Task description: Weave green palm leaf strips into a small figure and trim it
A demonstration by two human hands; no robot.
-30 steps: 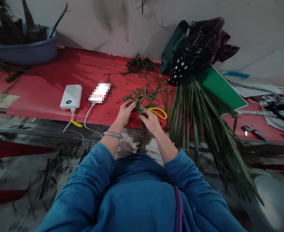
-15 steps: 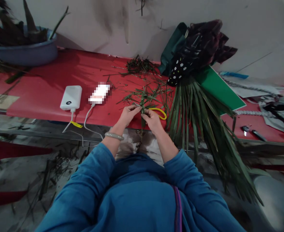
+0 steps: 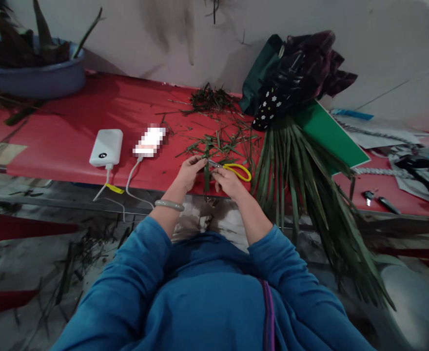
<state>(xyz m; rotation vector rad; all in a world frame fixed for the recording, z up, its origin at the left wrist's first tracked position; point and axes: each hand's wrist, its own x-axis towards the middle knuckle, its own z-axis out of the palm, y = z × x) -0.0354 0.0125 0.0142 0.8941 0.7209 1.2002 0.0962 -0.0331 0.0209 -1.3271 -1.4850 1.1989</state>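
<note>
My left hand (image 3: 191, 173) pinches a folded green palm leaf strip (image 3: 206, 180) near the table's front edge; the strip's tail hangs down from my fingertips. Just right of it, my right hand (image 3: 227, 182) is off the strip, its fingers loosely bent and apart, with nothing visible in them. Scissors with yellow handles (image 3: 239, 171) lie on the table right behind my right hand, the metal blades pointing towards my left fingertips. Cut leaf scraps (image 3: 224, 141) are strewn beyond both hands.
A palm frond (image 3: 291, 161) hangs over the table edge on the right, beside a green board (image 3: 333, 139) and dark bags (image 3: 302, 68). Left are a white power bank (image 3: 106, 147), a cabled phone (image 3: 149, 141) and a blue basin (image 3: 35, 80). Leaf clippings (image 3: 214, 99) lie by the wall.
My right hand has let go of the leaf strip and drawn slightly away from it. My left hand has shifted a little left with the strip, uncovering the scissors' blades.
</note>
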